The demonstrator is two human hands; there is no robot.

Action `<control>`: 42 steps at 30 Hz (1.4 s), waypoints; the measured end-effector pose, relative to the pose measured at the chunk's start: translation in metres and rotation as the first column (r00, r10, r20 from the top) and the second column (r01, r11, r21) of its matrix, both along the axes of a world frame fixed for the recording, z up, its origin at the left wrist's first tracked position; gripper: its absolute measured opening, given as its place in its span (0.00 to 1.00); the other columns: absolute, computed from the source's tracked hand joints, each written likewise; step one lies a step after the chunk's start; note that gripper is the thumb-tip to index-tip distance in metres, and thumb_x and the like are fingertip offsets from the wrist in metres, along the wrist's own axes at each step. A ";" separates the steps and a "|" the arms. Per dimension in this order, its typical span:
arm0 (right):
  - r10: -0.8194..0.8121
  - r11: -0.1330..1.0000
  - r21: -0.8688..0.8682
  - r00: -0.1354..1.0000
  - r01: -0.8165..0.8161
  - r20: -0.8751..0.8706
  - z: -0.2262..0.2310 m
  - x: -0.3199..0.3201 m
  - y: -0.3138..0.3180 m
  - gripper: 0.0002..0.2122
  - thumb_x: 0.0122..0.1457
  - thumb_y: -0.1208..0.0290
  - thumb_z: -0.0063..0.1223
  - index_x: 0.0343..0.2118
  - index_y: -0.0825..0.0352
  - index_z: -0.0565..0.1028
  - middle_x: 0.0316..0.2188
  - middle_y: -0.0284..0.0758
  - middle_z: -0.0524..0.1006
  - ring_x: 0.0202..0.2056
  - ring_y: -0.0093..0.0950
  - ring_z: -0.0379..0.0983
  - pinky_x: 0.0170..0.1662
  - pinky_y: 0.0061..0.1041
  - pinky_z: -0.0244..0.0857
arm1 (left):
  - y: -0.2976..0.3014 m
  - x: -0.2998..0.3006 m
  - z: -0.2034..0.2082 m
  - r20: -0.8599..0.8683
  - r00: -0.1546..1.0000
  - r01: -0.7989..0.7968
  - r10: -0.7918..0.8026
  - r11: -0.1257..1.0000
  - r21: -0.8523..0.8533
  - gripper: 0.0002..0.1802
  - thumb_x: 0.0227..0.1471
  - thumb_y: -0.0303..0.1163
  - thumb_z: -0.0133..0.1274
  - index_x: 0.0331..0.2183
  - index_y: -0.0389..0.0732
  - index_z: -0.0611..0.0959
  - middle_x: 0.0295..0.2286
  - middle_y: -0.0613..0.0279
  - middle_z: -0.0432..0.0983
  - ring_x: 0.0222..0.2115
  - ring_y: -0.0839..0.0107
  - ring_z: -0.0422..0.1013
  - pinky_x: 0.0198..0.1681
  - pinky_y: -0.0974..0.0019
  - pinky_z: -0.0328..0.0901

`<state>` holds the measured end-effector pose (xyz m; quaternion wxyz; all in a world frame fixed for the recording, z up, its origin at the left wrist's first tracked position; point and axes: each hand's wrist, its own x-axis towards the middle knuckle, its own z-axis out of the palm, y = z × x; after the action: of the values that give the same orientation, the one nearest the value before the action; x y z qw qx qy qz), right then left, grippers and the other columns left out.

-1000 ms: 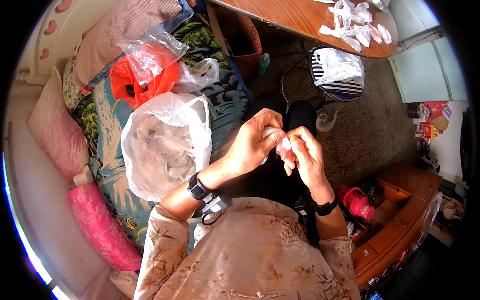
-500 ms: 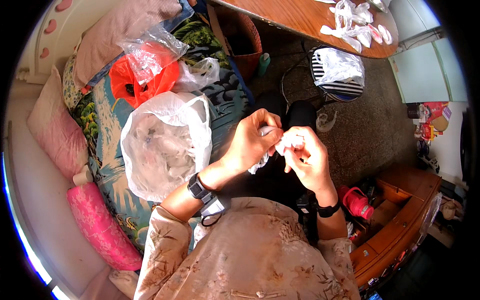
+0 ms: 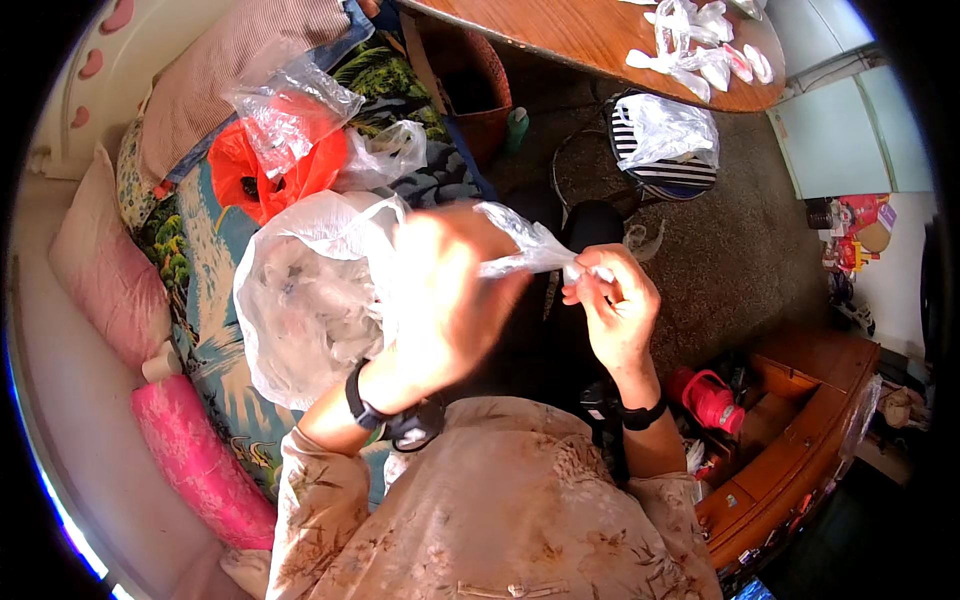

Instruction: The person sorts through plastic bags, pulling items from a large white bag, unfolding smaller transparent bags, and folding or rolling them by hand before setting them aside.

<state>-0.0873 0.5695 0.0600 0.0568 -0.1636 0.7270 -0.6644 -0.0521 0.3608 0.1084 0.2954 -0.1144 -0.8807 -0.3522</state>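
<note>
Plastic wrap (image 3: 520, 245), thin and clear, is stretched between my two hands, above my lap. My right hand (image 3: 612, 310) pinches one end in a tight grip. My left hand (image 3: 440, 300) is blurry, so I cannot tell its grip. Just left sits a big clear bag (image 3: 300, 300) on the bed (image 3: 200, 300). Far up is the table (image 3: 600, 40).
</note>
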 end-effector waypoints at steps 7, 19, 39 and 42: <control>-0.046 0.999 0.021 0.985 0.050 -0.165 0.008 0.003 -0.019 0.09 0.55 0.88 0.57 0.39 0.72 0.76 0.39 0.35 0.74 0.36 0.21 0.72 0.36 0.17 0.68 | 0.036 0.007 -0.032 0.328 0.915 0.065 -0.236 0.887 0.457 0.18 0.44 0.16 0.62 0.40 0.36 0.77 0.35 0.55 0.75 0.32 0.65 0.75 0.35 0.68 0.70; -0.109 0.988 0.081 0.967 0.131 -0.231 0.015 0.006 -0.021 0.09 0.51 0.88 0.61 0.35 0.71 0.79 0.33 0.34 0.80 0.30 0.18 0.72 0.33 0.18 0.67 | 0.036 0.002 -0.039 0.203 0.952 0.095 -0.230 0.849 0.520 0.11 0.44 0.18 0.54 0.34 0.34 0.75 0.35 0.52 0.73 0.35 0.58 0.72 0.42 0.63 0.67; 0.569 0.681 -0.732 0.631 -0.003 0.527 0.017 0.005 -0.001 0.11 0.61 0.77 0.54 0.40 0.60 0.63 0.36 0.37 0.75 0.25 0.23 0.70 0.25 0.20 0.65 | 0.020 0.003 -0.011 0.204 0.947 0.159 -0.247 0.915 0.372 0.18 0.45 0.12 0.56 0.39 0.37 0.75 0.39 0.52 0.70 0.34 0.62 0.70 0.36 0.67 0.67; 0.537 0.629 -0.765 0.636 0.137 0.554 0.017 0.004 -0.005 0.10 0.63 0.74 0.54 0.43 0.61 0.65 0.38 0.36 0.76 0.28 0.22 0.72 0.30 0.21 0.65 | 0.020 0.001 -0.016 0.169 0.949 0.188 -0.266 0.908 0.374 0.15 0.45 0.13 0.58 0.37 0.36 0.79 0.36 0.55 0.73 0.34 0.61 0.73 0.34 0.66 0.70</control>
<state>-0.0833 0.5640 0.0773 0.3573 0.0257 0.2676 -0.8945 -0.0516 0.3813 0.0925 0.1705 -0.1225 -0.8103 -0.5472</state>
